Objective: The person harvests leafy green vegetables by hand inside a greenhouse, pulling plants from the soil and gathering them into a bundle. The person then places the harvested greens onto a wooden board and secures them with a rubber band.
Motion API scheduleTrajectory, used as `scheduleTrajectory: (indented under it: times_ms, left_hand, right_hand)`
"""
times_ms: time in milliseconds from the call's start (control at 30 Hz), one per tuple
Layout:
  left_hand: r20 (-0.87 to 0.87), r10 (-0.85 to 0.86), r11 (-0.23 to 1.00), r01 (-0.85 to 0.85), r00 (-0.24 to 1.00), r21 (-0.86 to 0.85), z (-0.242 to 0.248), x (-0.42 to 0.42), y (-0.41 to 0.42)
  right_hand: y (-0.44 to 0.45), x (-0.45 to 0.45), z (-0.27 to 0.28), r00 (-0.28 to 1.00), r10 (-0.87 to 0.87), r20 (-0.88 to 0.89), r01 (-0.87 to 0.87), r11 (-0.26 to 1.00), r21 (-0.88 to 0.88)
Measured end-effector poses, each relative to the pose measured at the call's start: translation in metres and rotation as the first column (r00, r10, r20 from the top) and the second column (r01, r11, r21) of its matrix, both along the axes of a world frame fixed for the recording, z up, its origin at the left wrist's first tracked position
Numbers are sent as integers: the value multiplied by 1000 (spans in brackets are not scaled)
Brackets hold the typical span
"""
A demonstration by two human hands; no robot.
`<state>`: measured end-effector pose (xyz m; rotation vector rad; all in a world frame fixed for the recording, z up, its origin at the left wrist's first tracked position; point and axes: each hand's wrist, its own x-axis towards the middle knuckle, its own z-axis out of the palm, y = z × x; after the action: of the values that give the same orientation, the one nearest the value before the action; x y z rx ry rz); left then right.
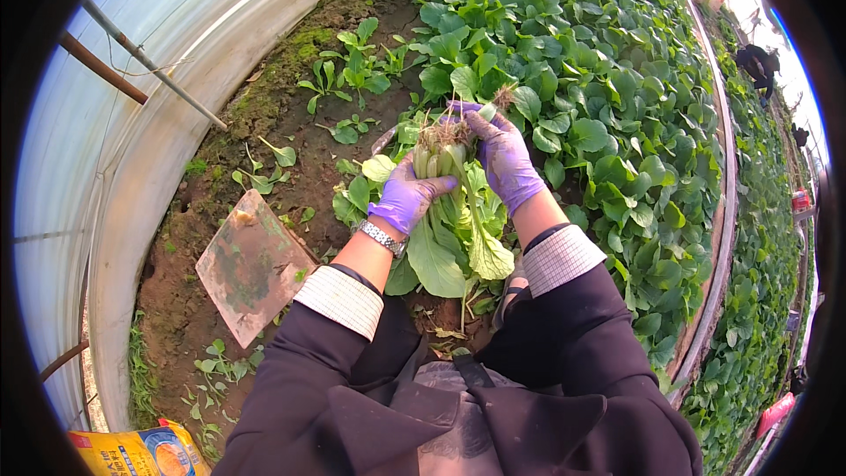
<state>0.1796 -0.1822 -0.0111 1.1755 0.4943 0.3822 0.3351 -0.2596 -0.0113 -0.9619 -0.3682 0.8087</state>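
My left hand, in a soiled purple glove, grips a bunch of leafy greens around its pale stalks. The bunch is upside down, with tangled roots uppermost and broad leaves hanging between my forearms. Just right of the roots is my right hand, also gloved in purple. Between its thumb and fingers it pinches a pale stem whose root clump sticks out at the upper right. How far that stem runs behind the fingers is hidden.
Dense greens grow ahead and to the right, beside a long pale rail. A dirty square board lies on soil at left. Plastic sheeting and a metal pole border the left. A yellow printed bag is at lower left.
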Motion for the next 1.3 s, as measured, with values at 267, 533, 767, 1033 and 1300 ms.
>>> scheduleTrajectory:
  times_ms: [267,533,767,1033,1300]
  left_hand:
    - [83,-26,993,35,996,-110,10,-6,7]
    - [48,-89,977,97,995,-192,18,3,-10]
    - [-5,-47,962,44,999,-269,6,3,-11]
    - [-77,-24,983,10,997,-183,-9,18,-16]
    - [-74,129,986,-136,989,-95,7,11,-17]
  right_hand:
    - [-23,-1,9,933,238,270,-188,962,-199]
    - [-16,-25,-10,962,234,-142,-237,971,-5]
    - [-9,-44,-5,888,89,451,30,967,-252]
    - [-23,0,11,763,292,577,6,889,-458]
    - [-129,101,-146,55,981,186,222,170,-960]
